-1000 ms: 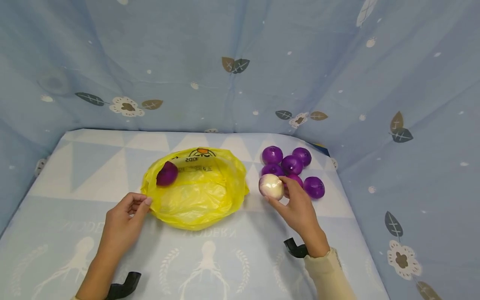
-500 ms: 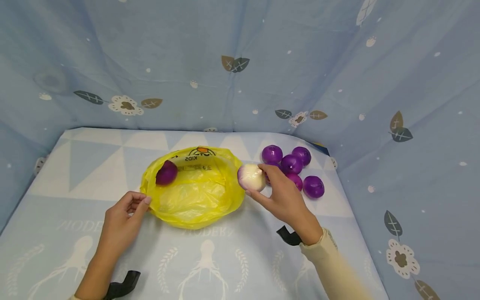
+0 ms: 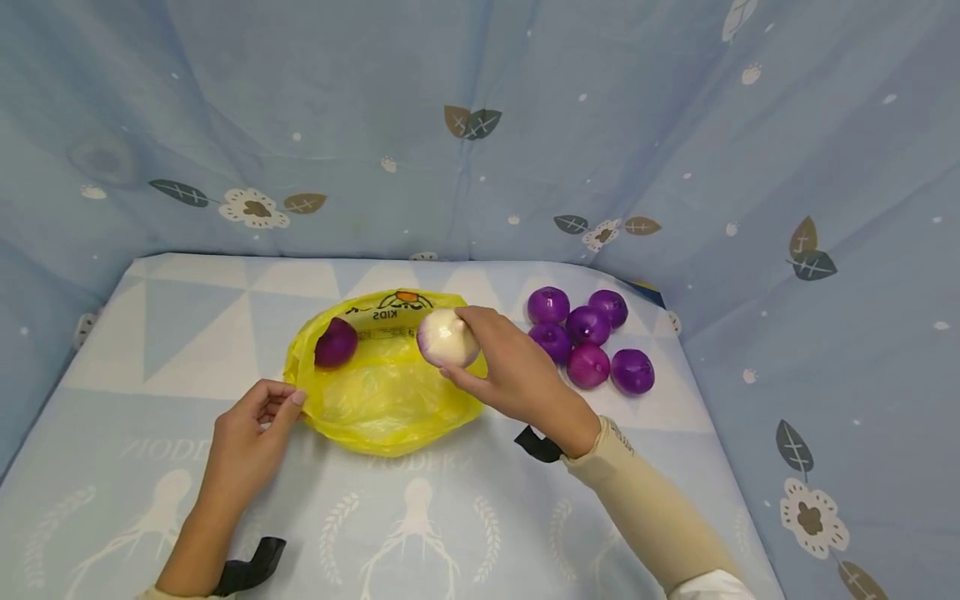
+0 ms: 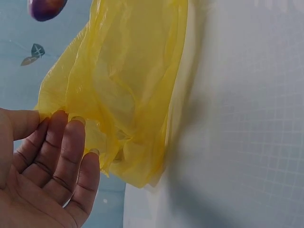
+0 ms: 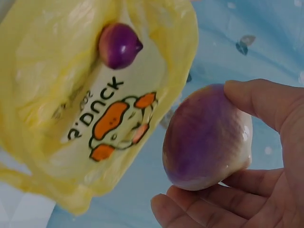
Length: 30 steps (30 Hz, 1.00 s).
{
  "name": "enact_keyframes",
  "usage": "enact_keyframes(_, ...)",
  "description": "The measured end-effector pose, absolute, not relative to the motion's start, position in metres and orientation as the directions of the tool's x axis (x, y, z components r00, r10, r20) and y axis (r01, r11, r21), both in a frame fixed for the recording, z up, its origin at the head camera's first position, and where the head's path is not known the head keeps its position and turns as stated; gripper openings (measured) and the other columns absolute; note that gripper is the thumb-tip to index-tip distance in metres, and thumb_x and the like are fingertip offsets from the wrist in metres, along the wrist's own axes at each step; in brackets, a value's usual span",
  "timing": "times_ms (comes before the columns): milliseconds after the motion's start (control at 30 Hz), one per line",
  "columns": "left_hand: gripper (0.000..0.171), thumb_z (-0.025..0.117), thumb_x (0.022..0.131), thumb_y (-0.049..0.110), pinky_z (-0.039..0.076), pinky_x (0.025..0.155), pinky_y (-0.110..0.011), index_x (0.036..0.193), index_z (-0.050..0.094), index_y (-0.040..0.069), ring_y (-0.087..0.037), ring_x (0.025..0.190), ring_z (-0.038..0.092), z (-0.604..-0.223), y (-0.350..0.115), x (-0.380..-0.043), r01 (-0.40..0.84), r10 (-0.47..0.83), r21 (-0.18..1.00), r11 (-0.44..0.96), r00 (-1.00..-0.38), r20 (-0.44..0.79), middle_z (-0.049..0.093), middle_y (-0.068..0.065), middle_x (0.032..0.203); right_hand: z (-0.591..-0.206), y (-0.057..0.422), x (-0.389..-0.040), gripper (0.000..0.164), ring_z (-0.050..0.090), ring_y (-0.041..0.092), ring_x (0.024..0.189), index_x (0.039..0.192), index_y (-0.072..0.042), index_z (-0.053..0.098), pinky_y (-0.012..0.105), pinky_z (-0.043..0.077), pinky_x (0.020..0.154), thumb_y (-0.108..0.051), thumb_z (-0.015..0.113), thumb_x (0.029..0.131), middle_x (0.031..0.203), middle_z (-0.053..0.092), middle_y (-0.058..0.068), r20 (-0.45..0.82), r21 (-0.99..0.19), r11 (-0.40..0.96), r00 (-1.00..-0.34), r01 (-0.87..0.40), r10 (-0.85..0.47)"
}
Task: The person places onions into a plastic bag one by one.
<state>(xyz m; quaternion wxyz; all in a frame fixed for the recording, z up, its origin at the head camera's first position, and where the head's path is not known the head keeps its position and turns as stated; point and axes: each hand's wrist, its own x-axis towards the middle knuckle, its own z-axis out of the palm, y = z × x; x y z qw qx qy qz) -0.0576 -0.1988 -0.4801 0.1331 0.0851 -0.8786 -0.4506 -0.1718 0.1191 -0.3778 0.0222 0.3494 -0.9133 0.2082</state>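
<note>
My left hand (image 3: 251,437) pinches the left rim of a yellow plastic bag (image 3: 393,404), between thumb and fingers as the left wrist view shows. The bag's mouth gapes upward, with a duck print on its inner far wall. Inside it at the left lies a purple onion (image 3: 336,342). Over the right part of the bag's mouth, my right hand (image 3: 517,371) grips a glossy white onion (image 3: 447,337) with a purple flush. In the right wrist view the purple side of this onion (image 5: 204,140) faces the camera, held between thumb and fingers.
Several purple onions (image 3: 588,325) sit in a group on the right of the table, one of them a pinker onion (image 3: 588,367). A pale patterned cloth (image 3: 420,517) covers the table. Blue curtains (image 3: 375,108) rise behind and at the right.
My right hand has carried the white onion leftward from beside the onion group to over the bag's mouth. The left hand keeps its pinch on the rim, nearly still.
</note>
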Motion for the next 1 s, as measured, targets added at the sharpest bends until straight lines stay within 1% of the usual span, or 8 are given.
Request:
enact_keyframes(167,0.019,0.066,0.106,0.025,0.045,0.065,-0.014,0.106,0.066,0.006,-0.007,0.077,0.059,-0.479,-0.198,-0.058,-0.04,-0.278,0.819,0.573,-0.949,0.148,0.072,-0.01,0.089,-0.376,0.097,-0.177,0.071,0.057,0.024,0.127,0.15,-0.006,0.046,0.038,0.053,0.1,-0.04,0.077,0.096,0.146,0.055,0.01,0.122,-0.345,0.66,-0.729,-0.667,-0.673)
enact_keyframes(367,0.02,0.065,0.106,0.026,0.044,0.064,-0.014,0.106,0.066,0.006,-0.006,0.077,0.059,-0.48,-0.198,-0.057,-0.051,-0.286,0.822,0.568,-0.948,0.139,0.072,-0.009,0.089,-0.386,0.074,-0.185,0.066,0.053,0.025,0.131,0.145,-0.006,0.051,0.037,0.051,0.103,-0.038,0.08,0.094,0.145,0.056,0.011,0.065,-0.362,0.621,-0.683,-0.695,-0.727)
enact_keyframes(467,0.019,0.065,0.106,0.026,0.044,0.064,-0.015,0.106,0.066,0.007,-0.006,0.077,0.059,-0.481,-0.198,-0.057,-0.047,-0.284,0.823,0.567,-0.949,0.141,0.071,-0.008,0.088,-0.398,0.061,-0.193,0.064,0.056,0.024,0.128,0.143,-0.005,0.053,0.034,0.049,0.103,-0.037,0.079,0.095,0.141,0.059,0.011,0.031,-0.356,0.604,-0.655,-0.713,-0.755)
enact_keyframes(600,0.02,0.065,0.106,0.026,0.044,0.065,-0.015,0.106,0.066,0.007,-0.008,0.077,0.06,-0.483,-0.199,-0.057,-0.04,-0.278,0.826,0.562,-0.95,0.143,0.072,-0.009,0.088,-0.415,0.045,-0.203,0.062,0.058,0.023,0.123,0.144,-0.002,0.052,0.031,0.048,0.104,-0.034,0.077,0.097,0.139,0.06,0.012,-0.02,-0.358,0.594,-0.63,-0.72,-0.776)
enact_keyframes(667,0.02,0.065,0.106,0.027,0.044,0.065,-0.014,0.105,0.066,0.007,-0.008,0.077,0.061,-0.483,-0.199,-0.057,-0.041,-0.277,0.826,0.562,-0.95,0.141,0.072,-0.009,0.088,-0.422,0.039,-0.207,0.062,0.059,0.023,0.122,0.145,-0.002,0.051,0.031,0.049,0.103,-0.033,0.077,0.098,0.139,0.06,0.013,-0.032,-0.358,0.597,-0.629,-0.718,-0.777)
enact_keyframes(800,0.021,0.064,0.107,0.027,0.045,0.066,-0.014,0.106,0.066,0.007,-0.01,0.078,0.061,-0.483,-0.199,-0.057,-0.048,-0.279,0.825,0.563,-0.951,0.135,0.072,-0.009,0.089,-0.432,0.028,-0.212,0.061,0.06,0.023,0.119,0.144,-0.002,0.053,0.03,0.049,0.102,-0.035,0.076,0.098,0.136,0.061,0.012,-0.032,-0.331,0.617,-0.645,-0.714,-0.763)
enact_keyframes(1000,0.022,0.063,0.107,0.028,0.045,0.065,-0.014,0.106,0.066,0.007,-0.02,0.079,0.064,-0.483,-0.199,-0.057,-0.054,-0.277,0.826,0.561,-0.953,0.126,0.072,-0.01,0.089,-0.443,0.017,-0.219,0.064,0.059,0.024,0.122,0.145,-0.006,0.054,0.031,0.048,0.104,-0.041,0.076,0.097,0.139,0.059,0.011,-0.043,-0.281,0.663,-0.681,-0.694,-0.731)
